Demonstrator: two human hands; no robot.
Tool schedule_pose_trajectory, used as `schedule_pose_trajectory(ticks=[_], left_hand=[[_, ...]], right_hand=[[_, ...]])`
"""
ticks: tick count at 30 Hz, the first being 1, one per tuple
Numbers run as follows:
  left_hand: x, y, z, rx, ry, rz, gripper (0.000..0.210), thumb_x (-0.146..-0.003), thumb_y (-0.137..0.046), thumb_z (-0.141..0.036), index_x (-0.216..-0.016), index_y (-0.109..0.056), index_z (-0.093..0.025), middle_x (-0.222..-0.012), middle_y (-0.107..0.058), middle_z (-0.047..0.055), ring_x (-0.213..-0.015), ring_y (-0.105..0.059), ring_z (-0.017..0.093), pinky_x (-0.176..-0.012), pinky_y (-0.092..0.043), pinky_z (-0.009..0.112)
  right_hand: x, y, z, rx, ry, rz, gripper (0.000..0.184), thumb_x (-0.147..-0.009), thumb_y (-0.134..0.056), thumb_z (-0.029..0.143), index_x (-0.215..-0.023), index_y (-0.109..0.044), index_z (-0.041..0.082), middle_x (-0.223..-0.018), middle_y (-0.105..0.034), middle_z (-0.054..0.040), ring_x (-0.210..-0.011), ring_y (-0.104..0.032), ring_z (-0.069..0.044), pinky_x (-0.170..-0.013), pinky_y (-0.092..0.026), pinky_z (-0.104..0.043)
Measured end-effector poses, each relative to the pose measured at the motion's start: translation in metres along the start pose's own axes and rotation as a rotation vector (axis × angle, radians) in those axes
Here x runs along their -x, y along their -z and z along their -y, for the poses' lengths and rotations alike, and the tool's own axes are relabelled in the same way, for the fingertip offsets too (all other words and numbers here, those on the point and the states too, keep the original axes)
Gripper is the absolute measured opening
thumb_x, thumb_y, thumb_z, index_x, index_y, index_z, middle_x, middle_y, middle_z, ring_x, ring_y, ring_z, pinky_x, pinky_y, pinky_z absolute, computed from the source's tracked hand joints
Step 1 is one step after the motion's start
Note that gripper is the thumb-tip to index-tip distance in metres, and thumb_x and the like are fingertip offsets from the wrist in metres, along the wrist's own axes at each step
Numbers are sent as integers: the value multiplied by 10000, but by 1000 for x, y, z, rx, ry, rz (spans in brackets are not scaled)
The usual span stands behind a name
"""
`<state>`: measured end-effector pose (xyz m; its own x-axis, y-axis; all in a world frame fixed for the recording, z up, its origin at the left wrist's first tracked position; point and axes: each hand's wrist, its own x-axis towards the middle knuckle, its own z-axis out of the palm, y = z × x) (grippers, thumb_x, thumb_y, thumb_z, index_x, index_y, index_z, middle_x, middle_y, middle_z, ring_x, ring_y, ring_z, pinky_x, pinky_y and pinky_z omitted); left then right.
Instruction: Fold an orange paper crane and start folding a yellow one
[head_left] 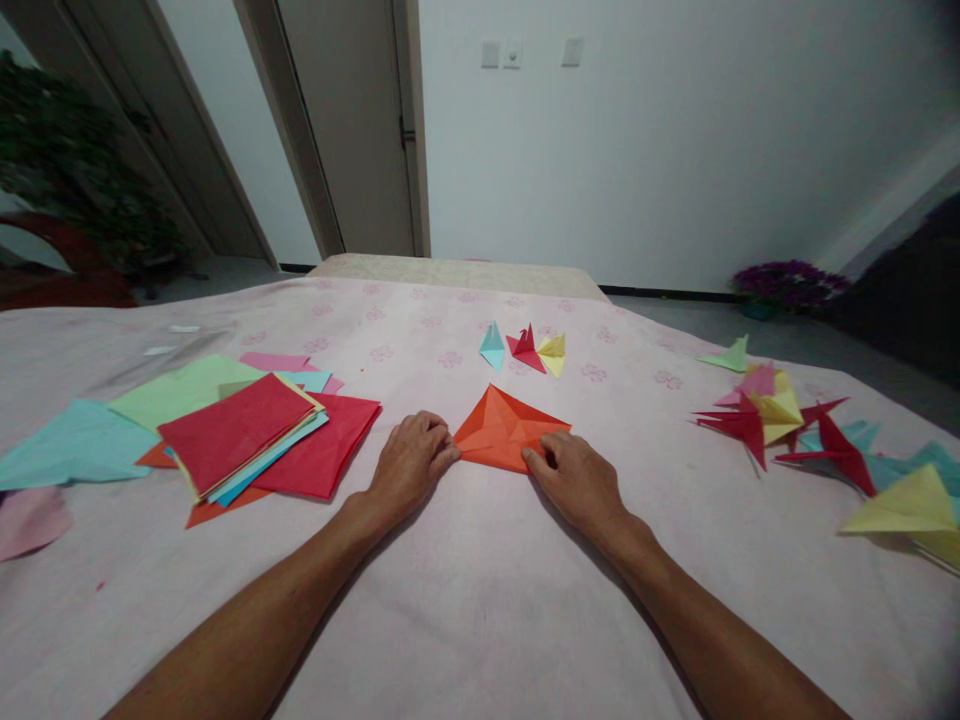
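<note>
A folded sheet of orange origami paper [499,425] lies on the table in front of me, roughly triangular, its peak pointing away and crease lines showing. My left hand [415,455] pinches its left corner, fingers curled together. At the right part of its near edge, my right hand [574,470] grips the paper between thumb and bent fingers. Just beyond the sheet stand small folded paper pieces: a light blue one [492,346], a red crane [526,349] and a yellow one [553,353].
Left of my hands lies a stack of coloured paper [240,430], with loose green [180,385] and blue sheets [75,445] around it. Several folded cranes, including a red one [836,455] and a yellow one [907,505], sit at the right. A pink flowered cloth [480,610] covers the table.
</note>
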<state>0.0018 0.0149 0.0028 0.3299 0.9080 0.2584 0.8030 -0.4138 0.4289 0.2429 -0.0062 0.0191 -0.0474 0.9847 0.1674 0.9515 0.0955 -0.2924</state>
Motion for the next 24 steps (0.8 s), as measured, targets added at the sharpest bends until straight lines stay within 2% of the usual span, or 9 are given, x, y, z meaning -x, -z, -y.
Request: schedule_pose_trajectory(ticks=[12, 24], left_hand=[[-1, -3, -9, -132, 52, -37, 95, -874, -562, -255, -821, -613, -195, -979, -581, 58, -931, -522, 222, -814, -401, 350], [0, -2, -10, -130, 84, -49, 57, -853, -613, -243, -820, -612, -197, -964, -586, 55, -920, -531, 231, -788, -419, 357]], right_hand=[[-2, -4, -2, 45, -38, -37, 298, -878, -555, 396, -667, -501, 194, -750, -584, 5, -704, -495, -139, -563, -183, -275], [-1, -3, -3, 49, -29, -54, 296, -880, -584, 390, -670, -510, 195, -750, -578, 10, -691, -482, -134, -563, -182, -268]])
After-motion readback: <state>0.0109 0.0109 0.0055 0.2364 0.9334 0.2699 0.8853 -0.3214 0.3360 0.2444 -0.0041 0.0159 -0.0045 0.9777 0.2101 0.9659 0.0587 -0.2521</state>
